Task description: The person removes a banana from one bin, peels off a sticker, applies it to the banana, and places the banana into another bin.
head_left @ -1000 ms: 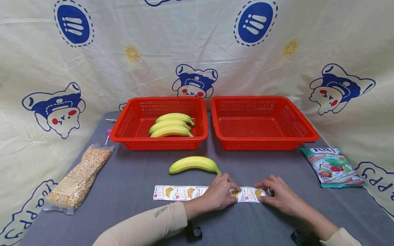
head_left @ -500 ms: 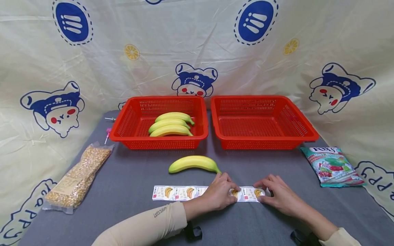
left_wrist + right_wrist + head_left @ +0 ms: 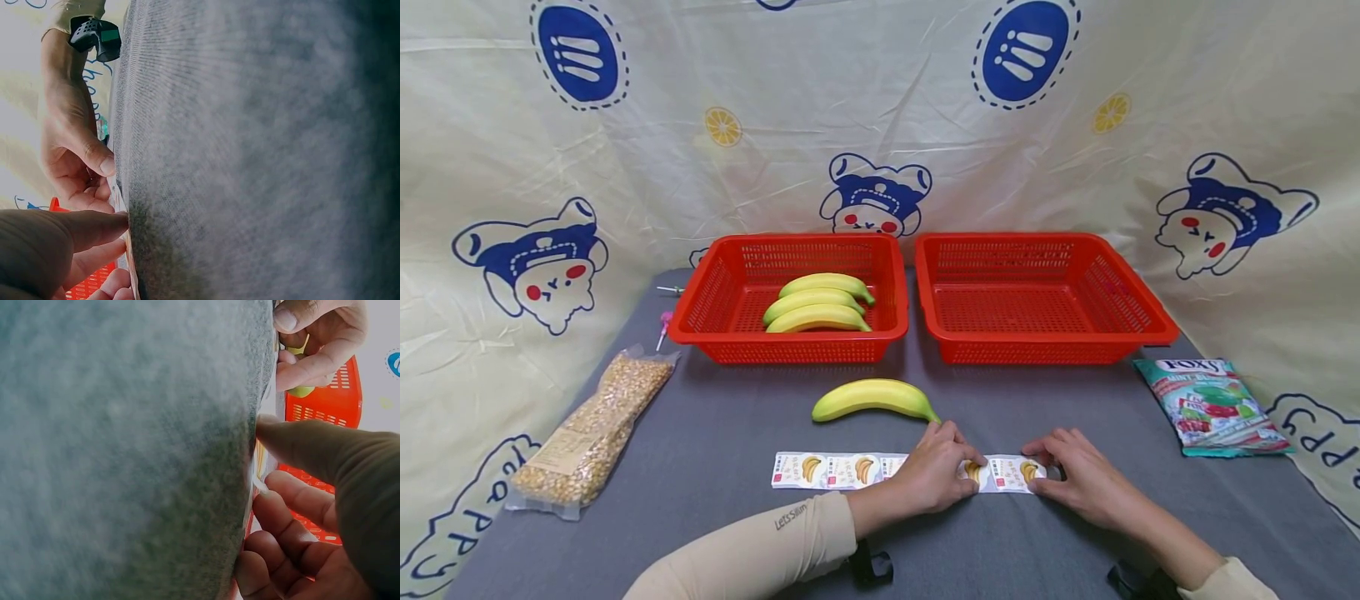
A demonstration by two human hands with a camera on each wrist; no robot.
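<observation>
A white strip of banana stickers (image 3: 865, 471) lies flat on the grey cloth, each label printed with bananas. My left hand (image 3: 934, 471) reaches across its middle, thumb and forefinger gripping the strip by its two long edges. At the right end my right hand (image 3: 1070, 468) holds the last sticker the same way, thumb below and forefinger above. Part of the strip is hidden under the left hand. Just beyond it lies a single yellow banana (image 3: 872, 400), its stem tip close to the left knuckles. Both wrist views show thumbs and fingertips at the strip's edge.
A red basket (image 3: 790, 348) holding three bananas (image 3: 818, 318) stands at the back left. Beside it is a second red basket (image 3: 1030, 350). A bag of corn kernels (image 3: 591, 433) lies at left, a Foxy's candy bag (image 3: 1213, 408) at right. Small pink-topped item (image 3: 666, 320) by the left basket.
</observation>
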